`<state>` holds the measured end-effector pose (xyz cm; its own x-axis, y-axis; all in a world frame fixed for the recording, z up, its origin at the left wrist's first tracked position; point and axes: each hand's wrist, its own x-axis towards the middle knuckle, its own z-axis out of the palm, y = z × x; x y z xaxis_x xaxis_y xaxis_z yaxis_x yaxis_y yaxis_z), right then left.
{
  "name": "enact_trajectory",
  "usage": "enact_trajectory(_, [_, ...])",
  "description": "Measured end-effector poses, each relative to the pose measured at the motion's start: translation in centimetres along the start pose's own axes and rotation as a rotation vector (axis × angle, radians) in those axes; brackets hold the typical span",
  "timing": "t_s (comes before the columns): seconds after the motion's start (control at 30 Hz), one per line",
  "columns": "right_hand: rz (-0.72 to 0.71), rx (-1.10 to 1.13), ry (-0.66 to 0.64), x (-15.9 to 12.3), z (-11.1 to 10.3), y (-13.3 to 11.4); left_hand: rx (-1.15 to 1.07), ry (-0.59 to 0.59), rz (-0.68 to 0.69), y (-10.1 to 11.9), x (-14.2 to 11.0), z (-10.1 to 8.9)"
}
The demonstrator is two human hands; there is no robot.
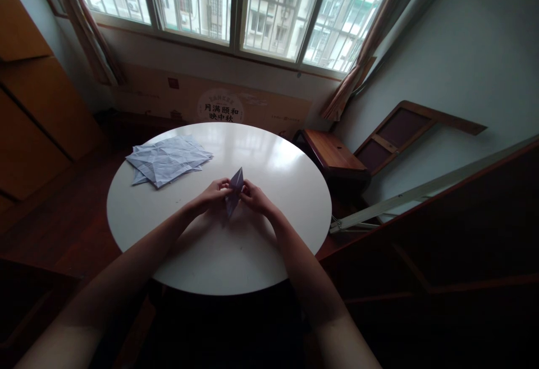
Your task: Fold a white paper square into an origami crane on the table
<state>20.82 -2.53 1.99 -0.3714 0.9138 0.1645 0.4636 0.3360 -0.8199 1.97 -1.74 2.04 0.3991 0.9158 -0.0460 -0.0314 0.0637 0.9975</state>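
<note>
A folded piece of paper (236,181), pale purple-grey and narrow with pointed ends, is held over the middle of a round white table (202,262). On its left side, my left hand (218,190) pinches it with closed fingers. My right hand (254,196) grips the opposite side, fingers also closed. One point of the paper sticks up away from me and the other reaches down towards the tabletop. The fingers partly cover its middle. A stack of creased paper sheets (168,158) lies at the table's far left.
Behind the table, a printed cardboard panel (261,108) leans below the barred window (193,4). To the right stand a low wooden stool or bench (332,149) and a wooden frame (396,127) against the wall. A wooden cabinet (37,116) is at left.
</note>
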Motion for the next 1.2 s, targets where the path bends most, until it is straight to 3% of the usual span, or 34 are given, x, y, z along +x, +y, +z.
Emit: enact_trajectory(1.2, [-0.017,0.016,-0.021,0.06,0.15,0.46,0.091,-0.07,0.11,-0.88,0.53,-0.7])
